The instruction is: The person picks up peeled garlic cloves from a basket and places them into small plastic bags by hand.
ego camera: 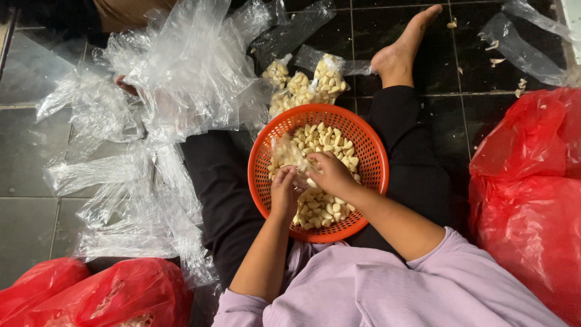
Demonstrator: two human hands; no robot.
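An orange mesh basket sits between my legs, holding many peeled pale cloves. My left hand grips the edge of a small clear plastic bag partly filled with cloves, held over the basket. My right hand is cupped over the bag's mouth, fingers closed around cloves. Both hands touch above the basket's left half.
Filled clear bags of cloves lie beyond the basket. A heap of empty clear plastic bags spreads at left. Red plastic sacks stand at right and at lower left. My bare foot rests on dark tiles.
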